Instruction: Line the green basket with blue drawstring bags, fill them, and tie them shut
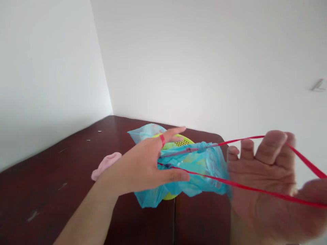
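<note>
Plastics, wood and cloth on a dark table top, all seen under flat light.

Bag (194, 173) — thin blue plastic film, translucent, glossy, creased; strap (255, 185) — red, smooth, faint sheen, material unclear; basket (176, 144) — lime plastic mesh, shiny; table (51, 190) — dark wood, semi-gloss, scuffed; cloth (106, 166) — pink, soft, matt; wall (204, 68) — smooth matt paint.

Turquoise bag (194, 170); red cord (255, 187) (lime-green mesh basket (176, 144)).

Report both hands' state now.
Left hand: open, fingers spread, red cord looped over one finger.
Right hand: open, fingers spread, the cord stretched across it.
</note>
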`<state>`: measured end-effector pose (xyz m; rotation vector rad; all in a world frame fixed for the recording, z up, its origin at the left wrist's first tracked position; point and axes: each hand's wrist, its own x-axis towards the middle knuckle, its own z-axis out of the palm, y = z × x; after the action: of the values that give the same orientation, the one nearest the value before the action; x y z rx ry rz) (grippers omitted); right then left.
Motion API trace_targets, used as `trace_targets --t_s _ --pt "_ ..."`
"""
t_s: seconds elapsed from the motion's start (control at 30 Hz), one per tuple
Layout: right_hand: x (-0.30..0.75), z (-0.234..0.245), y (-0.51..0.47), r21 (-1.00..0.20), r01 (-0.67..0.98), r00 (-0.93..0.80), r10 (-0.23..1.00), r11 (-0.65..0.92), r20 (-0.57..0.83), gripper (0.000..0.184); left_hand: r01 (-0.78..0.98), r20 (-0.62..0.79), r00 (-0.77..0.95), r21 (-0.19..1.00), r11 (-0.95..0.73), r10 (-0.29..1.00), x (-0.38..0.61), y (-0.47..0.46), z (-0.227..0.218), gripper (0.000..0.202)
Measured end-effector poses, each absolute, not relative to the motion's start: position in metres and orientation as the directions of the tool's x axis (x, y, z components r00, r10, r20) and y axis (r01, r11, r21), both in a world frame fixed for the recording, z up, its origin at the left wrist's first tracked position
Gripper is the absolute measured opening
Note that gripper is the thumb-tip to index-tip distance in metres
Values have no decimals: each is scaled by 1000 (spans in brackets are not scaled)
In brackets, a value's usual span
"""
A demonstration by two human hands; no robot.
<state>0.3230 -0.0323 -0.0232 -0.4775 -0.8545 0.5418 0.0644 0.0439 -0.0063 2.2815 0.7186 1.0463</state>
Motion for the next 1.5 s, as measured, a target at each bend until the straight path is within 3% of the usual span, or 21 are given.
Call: trace_targets --t_s 0.03,0.13,0.17,0.33,0.43,0.63,0.83,1.0,1.1,1.27,1.37,1.5 --pt "324 -25 -34 -572 -214 540 584 792 606 45 311 469 605 605 -733 644 69 43 -7 83" --pt "328 -29 -39 -517 -117 533 493 848 688 39 381 322 718 560 -736 617 78 43 -5 28" --pt "328 -29 -40 -511 -86 533 473 855 702 38 368 309 736 565 -739 602 78 44 -3 24" --pt "313 -16 -48 -573 27 563 461 819 685 43 201 453 711 602 -773 538 76 41 2 37" --pt "300 -11 -46 -552 17 574 444 834 688 49 168 480 706 602 -781 521 79 39 1 24" --pt "301 -22 -25 -546 -75 657 453 835 602 16 249 637 496 547 -800 590 92 46 -9 18" --pt "318 -43 -8 -770 -102 385 739 630 553 72 390 727 381 434 -812 571 96 51 -18 29" --pt "323 -47 -7 -847 -262 166 886 462 432 94 345 718 520 319 -883 462 99 45 -20 23" --pt "323 -46 -7 -871 -306 59 920 385 386 107 352 638 634 265 -898 437 101 40 -19 26" --pt "312 -47 -12 -869 -194 -89 874 455 478 125 358 565 673 317 -878 478 101 38 -15 37" --pt "302 -47 -13 -872 -85 -35 873 482 486 106 343 550 664 377 -860 506 99 38 -12 35" --pt "294 -42 -10 -856 68 -41 859 513 511 47 319 561 624 452 -833 544 96 34 -10 27"
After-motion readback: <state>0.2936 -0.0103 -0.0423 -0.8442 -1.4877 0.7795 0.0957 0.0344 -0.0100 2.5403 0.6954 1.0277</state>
